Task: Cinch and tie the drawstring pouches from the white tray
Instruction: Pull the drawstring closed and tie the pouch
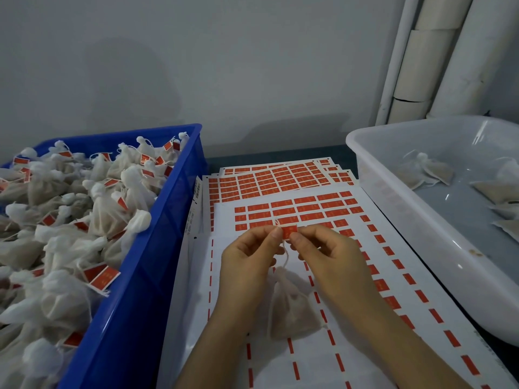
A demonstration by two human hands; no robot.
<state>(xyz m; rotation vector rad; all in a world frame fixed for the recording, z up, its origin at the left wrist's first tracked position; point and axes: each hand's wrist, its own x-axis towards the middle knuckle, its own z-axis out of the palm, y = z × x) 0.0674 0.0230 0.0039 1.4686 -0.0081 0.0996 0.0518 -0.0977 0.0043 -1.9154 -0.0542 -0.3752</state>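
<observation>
Tagging step, as I judge it: left grip (247, 265) and right grip (328, 256) are both closed, thumb and forefinger of each pinching one red label (289, 231) from either side. The label sits on the end of the drawstring (286, 256). The pouch (292, 307) is below it, between my wrists, on or just above the sticker sheets (280, 181); can't tell if it is touching. Neck looks gathered, so cinching seems done. A knot is too small to see.

Next move, my guess: press the label flat onto the string, then carry the pouch left into the blue crate (146, 276). It needs a firm, even pinch so the halves line up, and no tug that would reopen the neck.

The crate is heaped with tagged pouches (106, 211) close to its rim, so a drop near the edge could spill back out. The white tray (393, 192) on the right holds only a few loose pouches (429, 171), low inside, so reaching one means going over its wall.

Room: open lane over the sheets between crate wall and tray wall, both near my forearms. Sheets overlap loosely, and a dragged wrist could shift them. A strip of dark surface (266, 160) shows behind the sheets.
</observation>
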